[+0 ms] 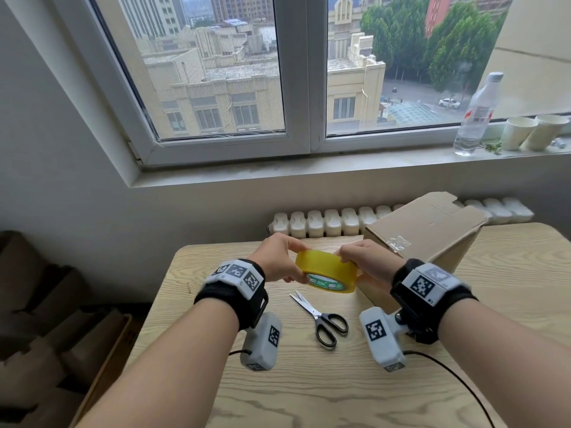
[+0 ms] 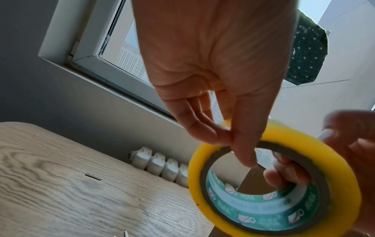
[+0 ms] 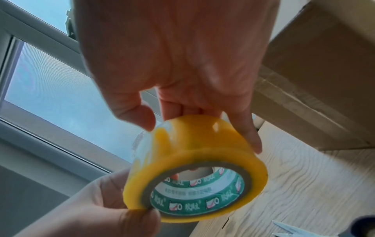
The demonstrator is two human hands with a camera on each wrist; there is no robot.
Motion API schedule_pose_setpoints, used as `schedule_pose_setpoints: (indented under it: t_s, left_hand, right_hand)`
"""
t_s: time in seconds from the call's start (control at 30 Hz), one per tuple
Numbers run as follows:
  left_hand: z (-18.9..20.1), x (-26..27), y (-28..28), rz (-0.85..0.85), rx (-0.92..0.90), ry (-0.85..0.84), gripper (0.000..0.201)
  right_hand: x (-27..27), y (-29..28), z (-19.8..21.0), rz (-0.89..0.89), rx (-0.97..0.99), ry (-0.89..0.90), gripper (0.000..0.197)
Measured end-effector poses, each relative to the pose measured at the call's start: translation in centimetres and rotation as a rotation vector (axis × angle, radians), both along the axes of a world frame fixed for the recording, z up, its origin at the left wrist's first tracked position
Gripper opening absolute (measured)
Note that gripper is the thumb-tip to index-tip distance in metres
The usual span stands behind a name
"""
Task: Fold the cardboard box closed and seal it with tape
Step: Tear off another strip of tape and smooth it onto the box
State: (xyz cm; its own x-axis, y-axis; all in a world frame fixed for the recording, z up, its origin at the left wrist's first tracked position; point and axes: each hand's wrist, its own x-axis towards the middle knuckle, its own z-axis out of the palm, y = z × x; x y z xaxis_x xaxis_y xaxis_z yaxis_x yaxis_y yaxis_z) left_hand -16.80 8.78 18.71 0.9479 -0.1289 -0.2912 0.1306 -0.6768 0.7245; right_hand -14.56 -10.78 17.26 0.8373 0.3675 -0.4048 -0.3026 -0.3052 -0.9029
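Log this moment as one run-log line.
stage: finding tape end | left hand: grips tape roll | right hand: grips tape roll | box: on table, unsealed | scissors: idle on table

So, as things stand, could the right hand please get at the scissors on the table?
Probably not straight away: the right hand is holding the tape roll together with the left hand. The scissors lie uncovered on the table just below, so once it lets go, the way looks free.

tape roll (image 3: 194, 173) – green core label, characters too blurred to read
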Motion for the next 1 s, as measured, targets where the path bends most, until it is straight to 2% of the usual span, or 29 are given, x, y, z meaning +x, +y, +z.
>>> schedule_pose_setpoints:
  t_s: [0.1,0.2,0.27,0.4,0.5,0.63,0.73,0.83,1.0]
  left_hand:
    - [0.2,0.0,-0.1,0.007,0.011,-0.012,0.057]
    - [0.1,-0.3,0.2,-0.002,0.039,0.0,0.052]
    - [-0.4,-0.5,0.6,0.021,0.043,-0.005,0.052]
    - [-0.7,-0.5,0.3,0.085,0.058,-0.057,0.054]
    - [-0.3,-0.6,-0.7,0.065,0.141,-0.122,0.043]
    - [-0.2,-0.8,-1.9,0.05,0.216,-0.152,0.022]
    - [-0.4,-0.8,-2.7,0.032,0.222,-0.124,0.021]
    - [-0.4,-0.4,-3.2,0.052,0.227,-0.131,0.025]
    - [0.0,-0.2,-3.5,0.022,0.217,-0.123,0.021]
  right_hand:
    - [-0.2,-0.2,-0.6,-0.021,-0.03,-0.043,0.028]
    - [-0.4,-0.7,-0.6,0.084,0.052,0.081,0.034]
    - [-0.3,-0.8,-0.4,0.142,0.043,0.103,0.037]
    - [-0.2,-0.7,-0.6,0.123,-0.079,0.057,0.031]
    - [-0.3,-0.4,-1.0,0.087,-0.108,0.012,0.025]
    - [0.0,-0.2,-1.2,0.01,-0.166,-0.151,0.023]
    - [-0.1,-0.1,-1.2,0.046,-0.298,-0.242,0.027]
    - [-0.2,-0.2,-1.4,0.058,-0.295,-0.275,0.03]
    - [0.0,-0.3,-1.2,0.063,-0.325,-0.306,0.025]
